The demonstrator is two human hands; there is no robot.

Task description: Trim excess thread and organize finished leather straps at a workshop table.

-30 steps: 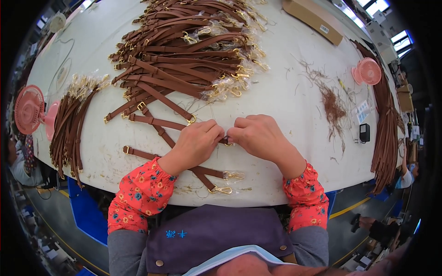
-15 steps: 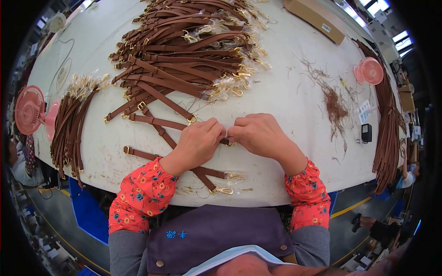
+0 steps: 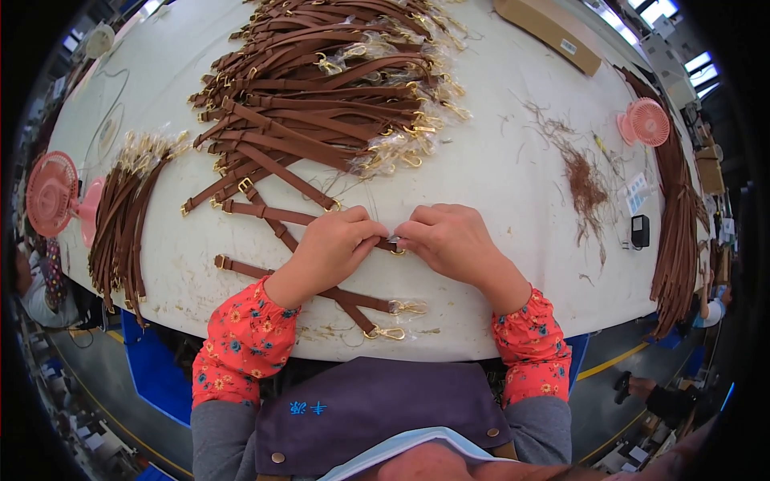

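My left hand (image 3: 337,247) and my right hand (image 3: 453,240) meet over the table, fingers pinched together. Between the fingertips is a small bit of clear plastic wrap (image 3: 393,238) at the clasp end of a brown strap (image 3: 277,212). Below the fingers, that strap's gold clasp (image 3: 399,252) shows in part; my left hand hides some of the strap. A second strap (image 3: 278,230) with a gold buckle crosses beneath it and runs under my left wrist. Another strap (image 3: 241,267) lies nearer me, its gold hook (image 3: 411,307) in clear plastic.
A big pile of brown straps (image 3: 321,112) covers the far middle. A smaller bundle (image 3: 128,216) and a pink fan (image 3: 53,192) stand left. At right are thread scraps (image 3: 584,180), a black adapter (image 3: 639,231), another pink fan (image 3: 646,122) and long straps (image 3: 674,240). A cardboard box (image 3: 553,32) sits far right.
My fingertips have drawn slightly apart and toward me, so the plastic between them shows more. My left hand has tilted, and its wrist has shifted left. The straps lie nearly as before.
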